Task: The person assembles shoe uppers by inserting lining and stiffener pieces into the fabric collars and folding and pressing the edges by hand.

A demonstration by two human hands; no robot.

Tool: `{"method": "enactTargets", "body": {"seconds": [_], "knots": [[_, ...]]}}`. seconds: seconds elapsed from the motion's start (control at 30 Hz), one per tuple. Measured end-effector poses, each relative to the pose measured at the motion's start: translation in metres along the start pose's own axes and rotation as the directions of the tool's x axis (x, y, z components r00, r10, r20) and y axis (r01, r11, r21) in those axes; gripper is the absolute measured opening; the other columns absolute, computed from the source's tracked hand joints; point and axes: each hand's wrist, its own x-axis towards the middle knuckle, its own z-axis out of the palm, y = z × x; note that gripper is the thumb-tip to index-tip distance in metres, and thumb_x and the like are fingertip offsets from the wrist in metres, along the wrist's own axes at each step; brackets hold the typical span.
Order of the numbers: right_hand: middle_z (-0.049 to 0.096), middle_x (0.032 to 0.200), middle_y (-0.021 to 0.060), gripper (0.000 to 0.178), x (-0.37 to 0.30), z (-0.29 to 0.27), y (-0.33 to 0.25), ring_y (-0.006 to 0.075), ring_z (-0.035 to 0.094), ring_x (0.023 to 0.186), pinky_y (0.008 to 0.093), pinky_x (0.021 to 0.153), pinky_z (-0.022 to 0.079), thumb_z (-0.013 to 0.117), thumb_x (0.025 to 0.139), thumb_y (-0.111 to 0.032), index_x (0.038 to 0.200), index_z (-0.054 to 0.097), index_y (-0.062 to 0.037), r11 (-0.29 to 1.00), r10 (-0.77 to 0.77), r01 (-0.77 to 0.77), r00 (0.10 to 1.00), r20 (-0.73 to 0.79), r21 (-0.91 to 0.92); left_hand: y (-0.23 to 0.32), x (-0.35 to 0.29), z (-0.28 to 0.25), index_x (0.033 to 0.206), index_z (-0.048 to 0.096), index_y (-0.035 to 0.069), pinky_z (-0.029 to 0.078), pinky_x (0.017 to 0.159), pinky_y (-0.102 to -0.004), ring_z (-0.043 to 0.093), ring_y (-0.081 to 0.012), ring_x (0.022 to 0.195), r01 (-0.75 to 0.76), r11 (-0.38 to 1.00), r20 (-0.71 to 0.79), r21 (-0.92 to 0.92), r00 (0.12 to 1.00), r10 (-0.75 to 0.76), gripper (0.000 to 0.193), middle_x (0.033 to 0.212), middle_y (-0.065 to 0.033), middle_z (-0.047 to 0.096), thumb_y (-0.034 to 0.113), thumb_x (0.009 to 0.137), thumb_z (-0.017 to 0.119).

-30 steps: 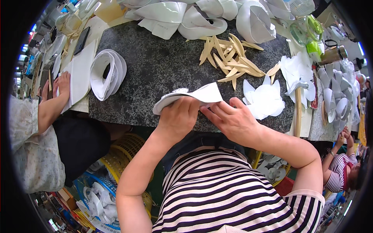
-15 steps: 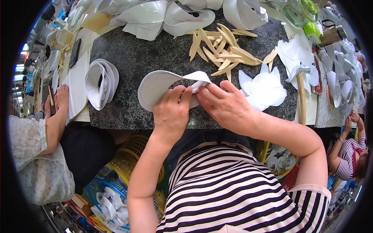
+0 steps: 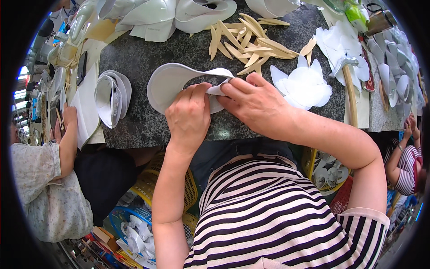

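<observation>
A white shoe upper (image 3: 162, 85), bent into an open loop, is held just above the dark speckled tabletop (image 3: 143, 134). My left hand (image 3: 189, 112) is closed on its near edge, fingers curled over the rim. At the loop's right end, my right hand (image 3: 257, 99) pinches the narrow part; its fingertips partly cover the edge there. Behind my hands lies a loose heap of slim, tan leaf-shaped pieces (image 3: 268, 48). Thin white cut pieces (image 3: 302, 87) are piled beyond my right wrist. Nested white uppers (image 3: 126, 96) stand to the left.
A hammer (image 3: 350, 96) with a wooden handle lies at the right edge, beside more white pieces (image 3: 336, 42). Glossy white uppers (image 3: 154, 20) line the back. A co-worker's hand (image 3: 69, 119) rests at the left. Blue (image 3: 118, 219) and yellow (image 3: 150, 179) baskets stand below the table.
Both hands still hold the upper, and its narrow right end has turned slightly between them. The whole view has shifted a little, so the table items sit higher and further left.
</observation>
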Motion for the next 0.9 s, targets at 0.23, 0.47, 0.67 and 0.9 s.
{"method": "enactTargets", "body": {"seconds": [0.23,0.47,0.67,0.9], "knots": [[0.052,0.11,0.0019,0.032,0.005,-0.003,-0.001,0.015,0.048,0.11,0.0322,0.089,0.037,0.064,0.084,-0.019,0.114,0.066,-0.0073,0.996,0.034,-0.034,0.999,0.01,0.079,-0.001,-0.001,0.0,0.105,0.072,0.006,0.054,0.073,-0.0425,0.07,-0.0319,0.08,0.012,0.999,-0.009,-0.034,1.0,-0.012,0.016,0.091,-0.0124,0.072,0.005,0.091,0.063],[0.051,0.111,0.001,0.048,0.003,0.004,-0.008,0.0166,0.047,0.112,0.0336,0.092,0.035,0.065,0.081,-0.013,0.129,0.066,-0.0123,0.996,0.083,-0.084,0.996,0.023,0.032,-0.001,-0.005,0.0,0.105,0.072,0.006,0.054,0.074,-0.0419,0.07,-0.0314,0.082,0.011,0.999,-0.009,-0.048,1.0,-0.012,0.017,0.093,-0.012,0.073,0.004,0.091,0.063],[0.051,0.108,0.0016,0.031,0.007,0.001,-0.007,0.0153,0.046,0.111,0.0329,0.093,0.034,0.063,0.085,-0.02,0.113,0.069,-0.0076,0.998,0.064,-0.064,0.998,0.02,0.006,-0.003,-0.004,0.0,0.105,0.072,0.005,0.055,0.075,-0.0415,0.07,-0.0314,0.084,0.018,0.997,0.003,-0.081,1.0,-0.018,0.018,0.095,-0.0119,0.073,0.003,0.089,0.064],[0.051,0.116,0.002,0.043,0.006,-0.002,-0.012,0.0166,0.045,0.115,0.0345,0.095,0.033,0.066,0.081,-0.013,0.124,0.069,-0.0135,0.994,0.111,-0.111,0.984,0.139,-0.005,-0.003,-0.006,-0.005,0.105,0.072,0.004,0.055,0.077,-0.0417,0.07,-0.0314,0.085,-0.076,0.992,0.014,-0.105,0.997,0.078,0.02,0.096,-0.0127,0.073,0.001,0.086,0.067]]}}
